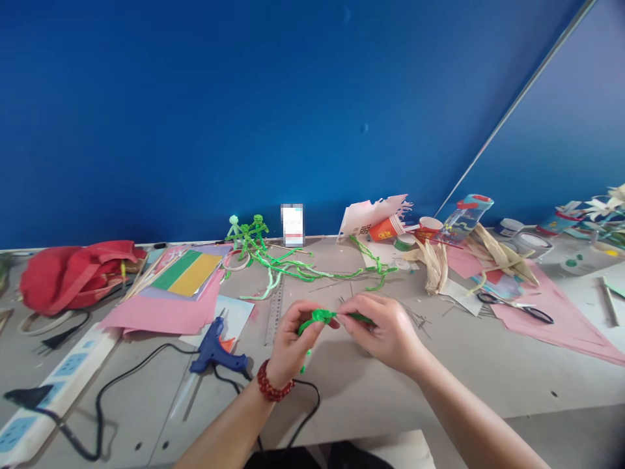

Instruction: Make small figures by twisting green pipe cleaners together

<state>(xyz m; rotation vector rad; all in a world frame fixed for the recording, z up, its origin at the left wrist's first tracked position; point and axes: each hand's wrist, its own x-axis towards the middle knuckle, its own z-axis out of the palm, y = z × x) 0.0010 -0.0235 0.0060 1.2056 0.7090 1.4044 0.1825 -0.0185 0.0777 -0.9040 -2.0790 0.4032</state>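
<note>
My left hand (pixel 300 335) pinches a coiled bright-green pipe cleaner (pixel 322 316) between thumb and fingers, above the middle of the table. My right hand (pixel 378 326) is closed on a green strand coming out of the coil's right side. A dark-green end shows beyond the right fingers, and another green end hangs below the left hand. Behind the hands lies a tangle of loose green pipe cleaners (pixel 312 273). Little green pipe-cleaner figures (pixel 258 226) stand by the wall. A clear ruler (pixel 274 316) lies just left of my left hand.
To the left are a blue glue gun (pixel 215 348) with its black cord, a white power strip (pixel 73 371), pink paper (pixel 170 312) and a red bag (pixel 78 277). At right lie scissors (pixel 515 307), dried husks (pixel 434 264) and paper cups (pixel 388 228). A phone (pixel 293 225) leans against the blue wall.
</note>
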